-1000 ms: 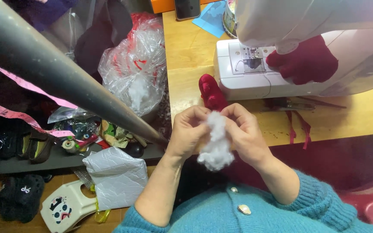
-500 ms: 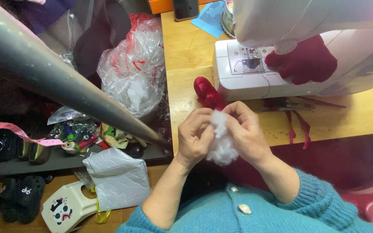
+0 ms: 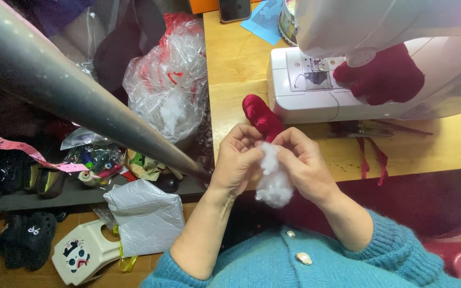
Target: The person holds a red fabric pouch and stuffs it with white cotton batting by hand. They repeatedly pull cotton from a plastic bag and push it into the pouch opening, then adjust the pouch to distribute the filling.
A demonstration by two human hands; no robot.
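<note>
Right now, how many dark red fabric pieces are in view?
2. One red fabric piece lies on the wooden table just above the left hand and right hand; the second red piece sits under the sewing machine arm. More may be hidden.

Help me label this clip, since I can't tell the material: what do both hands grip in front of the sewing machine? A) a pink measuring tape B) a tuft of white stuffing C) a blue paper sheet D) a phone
B: the left hand and right hand both pinch a fluffy white tuft of stuffing.
</note>
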